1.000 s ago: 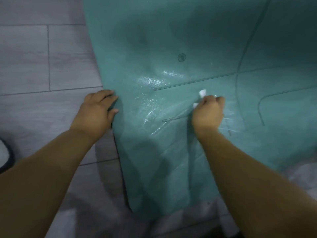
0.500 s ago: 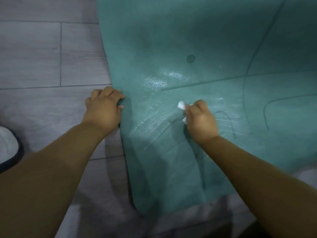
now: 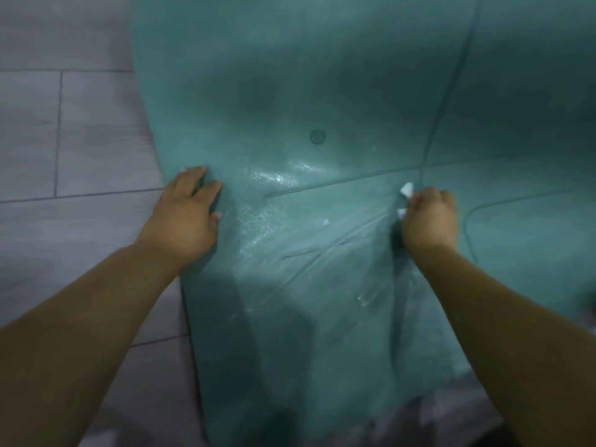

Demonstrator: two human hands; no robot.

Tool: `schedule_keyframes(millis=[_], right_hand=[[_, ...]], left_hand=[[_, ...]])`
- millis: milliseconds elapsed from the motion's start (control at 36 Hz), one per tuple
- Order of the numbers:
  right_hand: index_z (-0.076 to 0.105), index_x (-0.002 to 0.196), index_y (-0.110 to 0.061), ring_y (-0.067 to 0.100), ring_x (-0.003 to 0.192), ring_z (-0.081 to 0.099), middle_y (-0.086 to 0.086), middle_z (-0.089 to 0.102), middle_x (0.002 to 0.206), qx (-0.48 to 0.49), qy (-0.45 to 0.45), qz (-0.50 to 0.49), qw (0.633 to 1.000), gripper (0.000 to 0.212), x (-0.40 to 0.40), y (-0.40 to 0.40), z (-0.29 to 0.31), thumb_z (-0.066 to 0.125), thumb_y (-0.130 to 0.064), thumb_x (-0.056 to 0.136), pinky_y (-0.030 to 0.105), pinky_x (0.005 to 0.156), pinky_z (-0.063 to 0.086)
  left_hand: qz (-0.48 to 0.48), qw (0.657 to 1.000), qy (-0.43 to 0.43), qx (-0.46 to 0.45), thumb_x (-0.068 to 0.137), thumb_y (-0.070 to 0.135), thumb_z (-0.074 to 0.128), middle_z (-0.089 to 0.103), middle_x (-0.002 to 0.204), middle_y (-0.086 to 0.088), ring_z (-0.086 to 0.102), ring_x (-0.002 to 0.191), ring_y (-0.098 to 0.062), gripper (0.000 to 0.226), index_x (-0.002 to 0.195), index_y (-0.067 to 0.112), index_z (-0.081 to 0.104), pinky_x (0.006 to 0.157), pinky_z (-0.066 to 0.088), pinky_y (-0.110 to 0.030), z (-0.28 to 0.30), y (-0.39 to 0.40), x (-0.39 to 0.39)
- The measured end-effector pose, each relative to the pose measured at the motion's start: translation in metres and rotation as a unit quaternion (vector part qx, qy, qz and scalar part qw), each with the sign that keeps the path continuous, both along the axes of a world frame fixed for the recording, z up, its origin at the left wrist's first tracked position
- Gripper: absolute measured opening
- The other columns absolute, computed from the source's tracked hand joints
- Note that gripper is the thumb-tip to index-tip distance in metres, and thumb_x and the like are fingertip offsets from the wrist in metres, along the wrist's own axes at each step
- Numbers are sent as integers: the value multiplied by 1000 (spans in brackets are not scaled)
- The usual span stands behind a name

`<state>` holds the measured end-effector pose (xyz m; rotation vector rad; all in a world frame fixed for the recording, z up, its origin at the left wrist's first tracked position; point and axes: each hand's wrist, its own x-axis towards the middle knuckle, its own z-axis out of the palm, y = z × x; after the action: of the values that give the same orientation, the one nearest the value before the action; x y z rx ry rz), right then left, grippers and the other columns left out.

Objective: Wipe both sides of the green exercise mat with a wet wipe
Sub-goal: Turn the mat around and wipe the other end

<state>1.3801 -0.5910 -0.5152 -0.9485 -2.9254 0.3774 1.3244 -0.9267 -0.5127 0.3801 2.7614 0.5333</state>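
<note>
Left hand (image 3: 185, 217) flat on the green foam exercise mat (image 3: 322, 91), right hand (image 3: 430, 219) gripping the white wet wipe (image 3: 406, 189); overlap strokes, press evenly.

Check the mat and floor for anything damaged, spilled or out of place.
Nothing stands out. The green mat shows shiny wet streaks near the right hand, which grips the white wipe; that fits wiping. The left hand rests on the mat's edge.
</note>
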Motion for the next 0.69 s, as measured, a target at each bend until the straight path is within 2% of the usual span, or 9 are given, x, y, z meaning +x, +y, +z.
schedule_keyframes(millis=[56,139,250,333,417,472,556,611,694], right_hand=[[52,113,0,37,107,52,18,44,126,-10,-6,-100,995,29,-14,5,2,59,-13,88,35,91,40],[48,121,-5,33,111,51,15,42,130,-29,6,-89,996,35,-30,-30,-3,57,-13,88,33,93,37],[53,117,-8,33,88,59,14,45,124,-35,-1,163,986,33,-35,-114,-9,59,-11,85,34,72,44],[60,85,-5,31,46,54,18,58,87,-60,57,395,915,27,-19,-158,-11,73,-3,61,24,42,32],[59,83,-10,29,43,52,15,58,80,-47,51,521,850,13,-15,-139,-11,59,-12,71,24,36,35],[63,95,-11,31,59,59,15,58,95,-19,12,455,890,21,-25,-100,-4,62,-7,74,28,46,41],[52,113,-7,38,95,56,16,46,122,6,11,172,985,26,-41,-29,1,56,-9,87,36,76,42],[48,115,-3,41,102,53,18,42,128,0,7,29,1000,28,-47,-3,5,55,-12,90,39,84,41],[47,116,-3,37,106,53,14,40,131,-29,16,-61,998,28,-57,-13,1,54,-12,91,36,87,40]], left_hand=[[9,1000,-10,-1,92,12,54,17,156,-13,10,145,-32,53,142,7,38,119,11,-38,0,4,-1],[22,1000,-7,-2,91,12,53,18,156,-8,10,146,-28,54,143,11,39,116,16,-37,3,8,1],[30,1000,2,-9,90,12,54,20,155,-5,15,145,-28,52,141,13,42,112,25,-40,8,11,3],[29,1000,0,-5,90,17,57,21,155,-2,25,141,-27,54,141,16,41,108,31,-42,9,6,0],[18,1000,3,16,88,23,62,24,154,-4,29,139,-25,56,140,13,44,110,29,-39,4,-5,-5],[24,1000,2,18,88,26,62,22,155,-8,25,141,-25,58,140,10,44,113,22,-36,0,-12,-7],[76,997,-14,24,84,36,65,14,156,-11,17,143,-26,66,141,11,41,116,17,-36,-3,-19,-8],[96,995,-33,18,83,43,64,10,157,-9,13,144,-25,75,145,13,35,116,16,-36,-4,-22,-10],[86,996,-33,4,83,45,63,12,158,-9,12,145,-24,78,146,11,31,117,14,-36,-5,-24,-13]])
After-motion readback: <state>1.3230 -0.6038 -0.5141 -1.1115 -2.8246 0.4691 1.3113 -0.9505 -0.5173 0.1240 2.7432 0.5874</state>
